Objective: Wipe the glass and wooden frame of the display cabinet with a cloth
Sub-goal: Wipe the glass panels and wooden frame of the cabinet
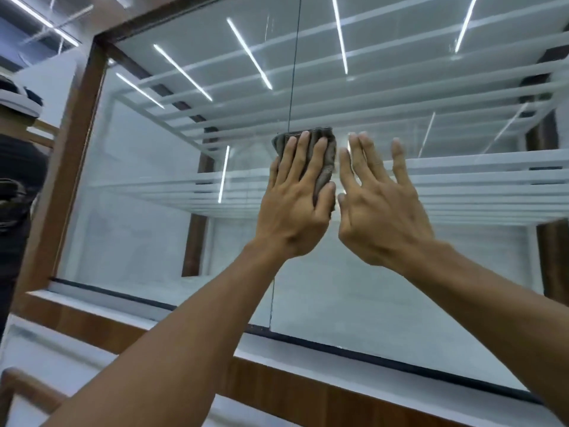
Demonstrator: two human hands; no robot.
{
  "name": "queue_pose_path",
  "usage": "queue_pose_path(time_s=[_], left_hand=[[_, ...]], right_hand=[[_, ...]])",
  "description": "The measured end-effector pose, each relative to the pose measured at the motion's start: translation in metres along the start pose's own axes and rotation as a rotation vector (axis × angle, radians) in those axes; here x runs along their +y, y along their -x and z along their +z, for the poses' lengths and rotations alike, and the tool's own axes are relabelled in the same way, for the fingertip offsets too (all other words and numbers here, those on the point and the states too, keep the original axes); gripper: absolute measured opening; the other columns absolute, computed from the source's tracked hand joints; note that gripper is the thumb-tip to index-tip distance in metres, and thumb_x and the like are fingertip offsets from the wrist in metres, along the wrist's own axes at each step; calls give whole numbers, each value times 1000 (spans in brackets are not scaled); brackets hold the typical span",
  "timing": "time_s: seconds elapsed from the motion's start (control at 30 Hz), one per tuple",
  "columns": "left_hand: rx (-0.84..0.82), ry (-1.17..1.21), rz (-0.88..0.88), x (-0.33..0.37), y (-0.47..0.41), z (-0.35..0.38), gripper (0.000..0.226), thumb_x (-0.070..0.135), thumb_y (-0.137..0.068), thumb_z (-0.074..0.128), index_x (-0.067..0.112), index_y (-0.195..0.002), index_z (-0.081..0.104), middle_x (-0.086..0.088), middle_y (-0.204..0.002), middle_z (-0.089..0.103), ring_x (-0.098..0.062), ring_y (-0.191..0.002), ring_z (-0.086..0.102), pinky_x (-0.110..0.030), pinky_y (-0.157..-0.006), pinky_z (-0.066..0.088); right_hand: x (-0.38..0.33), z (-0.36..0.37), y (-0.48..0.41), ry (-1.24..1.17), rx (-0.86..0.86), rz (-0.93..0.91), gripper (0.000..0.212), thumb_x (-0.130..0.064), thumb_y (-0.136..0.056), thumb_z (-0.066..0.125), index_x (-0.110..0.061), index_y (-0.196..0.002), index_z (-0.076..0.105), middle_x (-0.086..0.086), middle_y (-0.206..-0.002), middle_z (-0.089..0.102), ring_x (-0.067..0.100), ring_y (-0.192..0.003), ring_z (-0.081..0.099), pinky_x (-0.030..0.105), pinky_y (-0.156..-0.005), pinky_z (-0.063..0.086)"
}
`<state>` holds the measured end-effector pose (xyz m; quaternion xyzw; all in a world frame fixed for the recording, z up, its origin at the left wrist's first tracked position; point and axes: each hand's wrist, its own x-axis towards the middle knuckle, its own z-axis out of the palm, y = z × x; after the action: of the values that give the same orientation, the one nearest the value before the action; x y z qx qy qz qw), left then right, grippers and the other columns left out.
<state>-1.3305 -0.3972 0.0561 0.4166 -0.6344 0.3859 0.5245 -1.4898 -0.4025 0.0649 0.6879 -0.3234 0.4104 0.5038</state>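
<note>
The display cabinet fills the view, with a large glass front [147, 186] set in a brown wooden frame [80, 143]. A crumpled grey cloth [324, 152] lies flat against the glass near the vertical seam between two panes. My left hand [295, 198] presses on the cloth with its fingers spread over it. Just to the right of it, my right hand [378, 204] rests flat on the bare glass, fingers apart and holding nothing.
White shelves [462, 177] show inside the cabinet, and ceiling light strips reflect in the glass. A black rail [369, 354] and wooden base [277, 386] run along the bottom. A person in dark clothing [15, 195] stands at the far left.
</note>
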Motion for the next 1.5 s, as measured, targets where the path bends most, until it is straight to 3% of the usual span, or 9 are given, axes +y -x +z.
queue_pose_path(time_s=[0.23,0.4,0.5,0.57,0.73,0.93,1.1,1.33,1.5], left_hand=[[39,4,-161,-13,86,9,68,44,-104,22,19,-165,1,-3,-174,-7,-15,-160,-13,-47,-130,-5],[-29,-64,153,12,80,18,67,40,-106,29,13,-164,11,-13,-173,3,-27,-161,-3,-49,-130,-2],[36,1,-111,29,44,21,71,46,-102,23,19,-165,5,-8,-174,-3,-22,-160,-9,-46,-130,-8],[52,20,-176,62,32,30,73,47,-101,21,19,-165,1,-8,-174,-7,-23,-160,-12,-47,-129,-11],[5,20,69,157,16,62,72,44,-103,26,17,-166,3,-12,-173,-6,-26,-160,-10,-48,-129,-11],[-24,8,166,245,-6,88,71,44,-103,21,17,-166,0,-11,-173,-9,-27,-160,-13,-51,-129,-7],[-53,14,232,304,-12,106,71,47,-103,16,17,-166,0,-10,-173,-11,-26,-159,-15,-52,-129,-8],[-96,13,390,371,-11,129,70,47,-103,7,16,-166,0,-12,-173,-9,-27,-159,-15,-53,-129,-7],[-124,13,527,378,28,134,68,43,-106,15,12,-165,5,-13,-173,0,-28,-161,-5,-54,-129,0]], right_hand=[[-13,10,25,40,-15,-62,67,-35,-101,23,-8,-162,18,18,-170,8,32,-159,2,67,-124,1],[-4,6,64,14,-11,-72,66,-34,-101,20,-5,-161,18,16,-170,13,30,-159,5,61,-126,4],[29,-5,80,47,-6,11,62,-39,-105,21,-19,-163,20,12,-171,10,29,-159,3,65,-125,3],[57,-17,91,62,-9,61,61,-42,-105,20,-23,-164,18,11,-172,6,28,-159,0,65,-124,0],[129,-44,120,123,-6,159,60,-43,-107,20,-25,-164,15,11,-172,6,28,-160,1,64,-125,0],[205,-73,152,169,-2,225,59,-41,-107,19,-25,-164,16,13,-172,7,27,-160,3,59,-127,0],[255,-101,175,272,-36,284,62,-46,-105,16,-26,-164,17,18,-171,4,31,-159,0,64,-125,1],[291,-123,228,199,2,316,69,-34,-99,22,-7,-162,14,15,-171,5,30,-159,0,58,-128,5],[278,-119,275,89,38,328,67,-23,-99,30,1,-160,17,22,-169,11,36,-158,7,59,-127,10]])
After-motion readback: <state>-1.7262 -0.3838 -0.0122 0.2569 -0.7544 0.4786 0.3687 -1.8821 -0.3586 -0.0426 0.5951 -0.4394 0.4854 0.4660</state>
